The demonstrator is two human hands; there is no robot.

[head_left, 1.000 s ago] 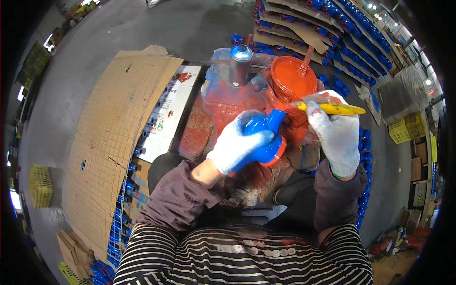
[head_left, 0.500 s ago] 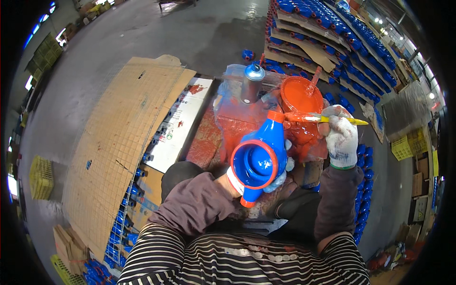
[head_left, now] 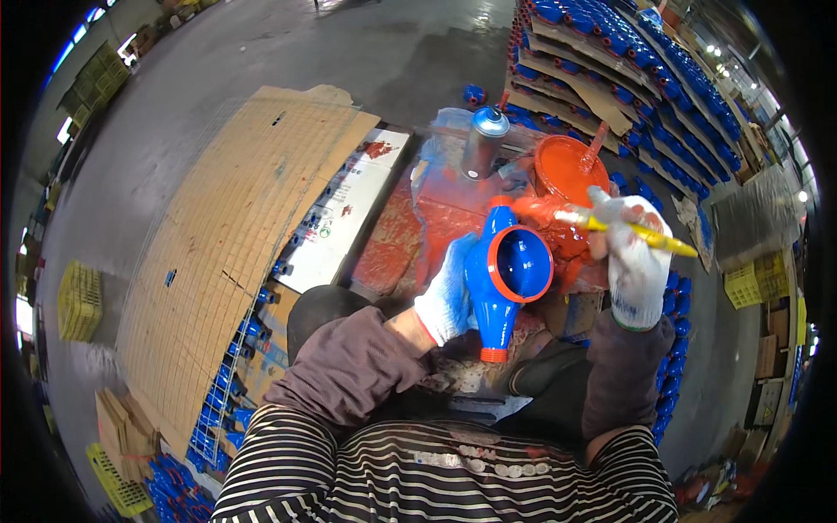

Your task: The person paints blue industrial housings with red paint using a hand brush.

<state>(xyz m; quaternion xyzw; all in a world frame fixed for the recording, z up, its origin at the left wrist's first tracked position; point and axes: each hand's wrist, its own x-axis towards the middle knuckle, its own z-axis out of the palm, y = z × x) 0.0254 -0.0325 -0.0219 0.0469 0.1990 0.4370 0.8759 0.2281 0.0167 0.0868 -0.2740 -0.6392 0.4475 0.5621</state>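
My left hand (head_left: 449,295) grips the blue fitting (head_left: 497,321), near and left of the paint bucket (head_left: 538,169); my right hand (head_left: 635,270) grasps the brush (head_left: 660,241), bristles (head_left: 539,210) just beside the fitting's far red end (head_left: 500,201).

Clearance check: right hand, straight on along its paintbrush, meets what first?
Paintbrush leading, the right hand would likely first meet the red upper end of the blue pipe fitting; they may be touching, depth unclear.
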